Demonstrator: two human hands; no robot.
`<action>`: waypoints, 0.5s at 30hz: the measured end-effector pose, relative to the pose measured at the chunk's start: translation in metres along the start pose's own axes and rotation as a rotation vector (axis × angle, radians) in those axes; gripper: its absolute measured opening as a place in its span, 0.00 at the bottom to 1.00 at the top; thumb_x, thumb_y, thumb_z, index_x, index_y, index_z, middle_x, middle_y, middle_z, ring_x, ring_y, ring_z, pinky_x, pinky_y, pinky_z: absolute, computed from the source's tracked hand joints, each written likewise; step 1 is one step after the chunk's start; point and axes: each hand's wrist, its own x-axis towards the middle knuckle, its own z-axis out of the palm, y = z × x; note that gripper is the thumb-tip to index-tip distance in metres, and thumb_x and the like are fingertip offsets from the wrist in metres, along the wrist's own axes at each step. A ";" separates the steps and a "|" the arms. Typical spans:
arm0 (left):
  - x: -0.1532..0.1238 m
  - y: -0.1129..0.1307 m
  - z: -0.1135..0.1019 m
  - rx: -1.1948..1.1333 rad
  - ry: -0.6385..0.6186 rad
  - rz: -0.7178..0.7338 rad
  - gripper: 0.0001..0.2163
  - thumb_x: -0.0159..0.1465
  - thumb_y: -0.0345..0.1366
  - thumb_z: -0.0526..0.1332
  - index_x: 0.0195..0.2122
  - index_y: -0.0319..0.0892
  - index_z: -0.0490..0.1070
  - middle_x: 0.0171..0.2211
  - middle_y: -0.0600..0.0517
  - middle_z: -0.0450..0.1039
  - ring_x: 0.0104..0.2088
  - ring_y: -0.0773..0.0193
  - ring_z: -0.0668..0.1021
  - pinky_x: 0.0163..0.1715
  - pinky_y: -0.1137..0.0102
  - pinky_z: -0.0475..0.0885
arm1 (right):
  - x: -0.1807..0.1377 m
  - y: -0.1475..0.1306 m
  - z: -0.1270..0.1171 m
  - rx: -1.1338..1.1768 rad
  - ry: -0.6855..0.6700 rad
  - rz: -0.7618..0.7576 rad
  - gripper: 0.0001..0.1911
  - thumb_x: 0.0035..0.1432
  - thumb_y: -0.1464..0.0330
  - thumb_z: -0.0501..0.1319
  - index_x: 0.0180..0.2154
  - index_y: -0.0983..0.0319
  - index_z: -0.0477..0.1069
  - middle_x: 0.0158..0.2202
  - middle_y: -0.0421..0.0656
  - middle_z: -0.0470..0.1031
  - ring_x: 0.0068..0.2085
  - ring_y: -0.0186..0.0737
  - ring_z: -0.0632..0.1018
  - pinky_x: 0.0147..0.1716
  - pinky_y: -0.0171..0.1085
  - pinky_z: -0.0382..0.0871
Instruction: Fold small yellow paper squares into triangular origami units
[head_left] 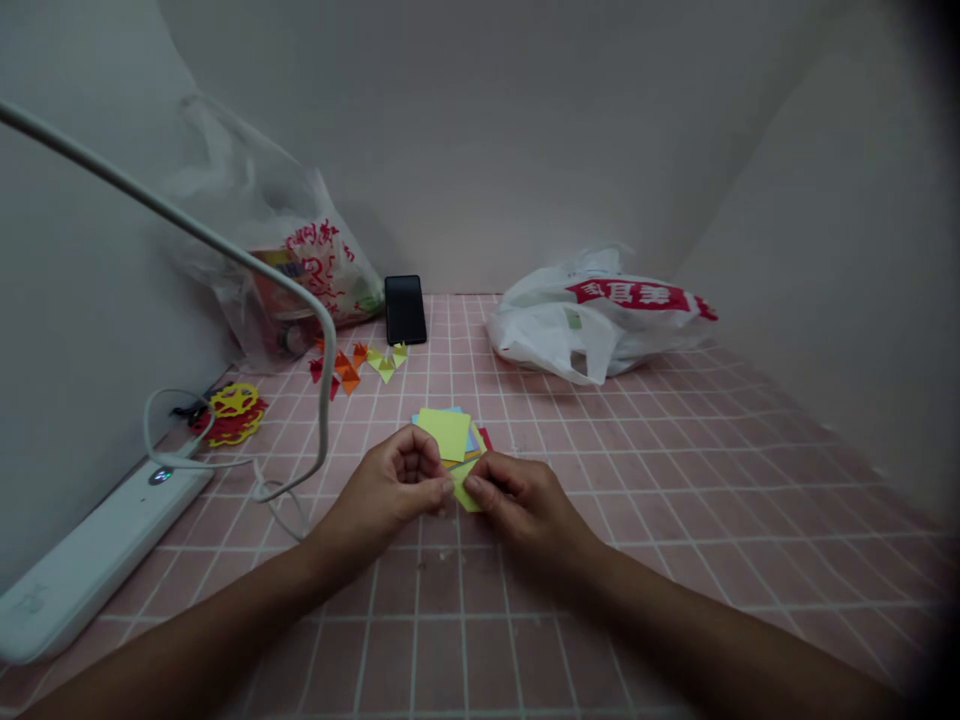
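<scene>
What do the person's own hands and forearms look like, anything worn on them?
The left hand and right hand look ungloved, with no ring or watch visible. The left forearm and right forearm show no sleeve.

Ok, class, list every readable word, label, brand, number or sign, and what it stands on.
None reads surely.
Right bag: white characters on red, too blurred.
Left bag: red characters, too creased and blurred.
White bar: faint grey mark, unreadable.
</scene>
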 end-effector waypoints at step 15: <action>0.005 -0.010 -0.001 -0.060 0.003 0.000 0.12 0.49 0.31 0.67 0.27 0.41 0.61 0.21 0.61 0.67 0.20 0.74 0.69 0.22 0.77 0.63 | 0.001 0.002 0.001 0.251 -0.046 0.140 0.12 0.60 0.64 0.59 0.26 0.62 0.66 0.22 0.38 0.66 0.24 0.31 0.65 0.24 0.32 0.57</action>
